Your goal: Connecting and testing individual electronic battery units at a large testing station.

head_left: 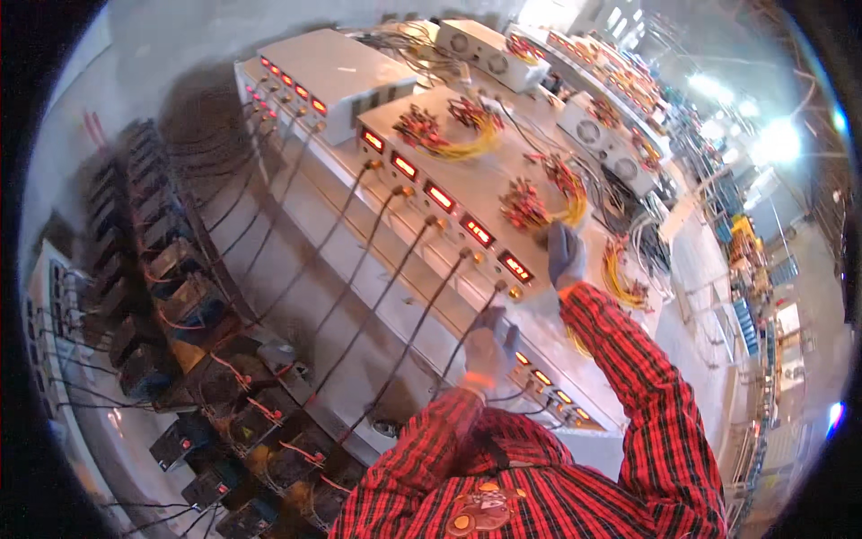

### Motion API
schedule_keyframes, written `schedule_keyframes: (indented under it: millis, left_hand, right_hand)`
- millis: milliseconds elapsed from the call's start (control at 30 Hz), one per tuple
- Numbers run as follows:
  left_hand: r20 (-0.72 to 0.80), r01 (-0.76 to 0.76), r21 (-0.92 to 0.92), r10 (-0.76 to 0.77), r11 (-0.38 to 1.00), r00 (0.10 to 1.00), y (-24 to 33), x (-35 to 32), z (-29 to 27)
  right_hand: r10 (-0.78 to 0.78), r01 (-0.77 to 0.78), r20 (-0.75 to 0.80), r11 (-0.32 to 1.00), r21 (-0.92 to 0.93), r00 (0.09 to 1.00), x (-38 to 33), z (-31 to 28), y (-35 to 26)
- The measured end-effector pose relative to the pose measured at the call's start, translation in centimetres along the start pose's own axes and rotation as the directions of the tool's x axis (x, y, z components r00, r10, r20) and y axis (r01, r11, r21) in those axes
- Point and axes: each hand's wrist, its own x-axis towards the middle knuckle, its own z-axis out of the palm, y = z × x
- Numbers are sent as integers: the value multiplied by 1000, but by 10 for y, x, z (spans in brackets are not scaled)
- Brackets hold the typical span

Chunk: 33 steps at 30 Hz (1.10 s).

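My left hand point(490, 349), in a grey glove, is at the lower front of a pale metal power supply unit point(431, 196). Its fingers are curled beside a black cable point(463, 340); whatever they hold is hidden. Higher up, my right hand point(565, 256), also grey-gloved, rests by the unit's top front edge with its fingers stretched out. Beside those fingertips lies a bundle of red clips point(523, 203) on yellow wires. Glowing red displays point(478, 230) line the unit's front panel, and black cables plug in beneath them.
Rows of black batteries point(193, 301) joined by wires stand on the left. Another pale unit point(337, 72) sits further along the bench, with fan-backed boxes point(489, 56) behind. More clip bundles point(624, 269) lie to the right. A lower unit with lit displays point(541, 377) is below my hands.
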Motion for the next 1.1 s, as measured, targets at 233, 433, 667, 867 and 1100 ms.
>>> schedule_keyframes:
  millis: [233,433,667,867,1100]
  left_hand:
    - [-104,-204,177,224,963,969,11,-26,7]
    - [110,15,-82,-6,997,994,-7,-20,-27]
    - [60,146,-83,-141,986,988,-9,-34,-92]
    - [86,341,-82,-334,937,939,-22,-65,-117]
    - [101,287,81,-294,954,950,-63,-95,-112]
  right_hand:
    - [-71,70,-15,997,-23,997,-2,-3,19]
    - [-137,136,-15,990,-45,990,3,-1,23]
    - [-189,191,24,970,-151,982,10,-1,33]
    - [-158,154,-38,983,-105,987,19,5,51]
    - [-201,195,-42,973,-120,979,20,6,51]
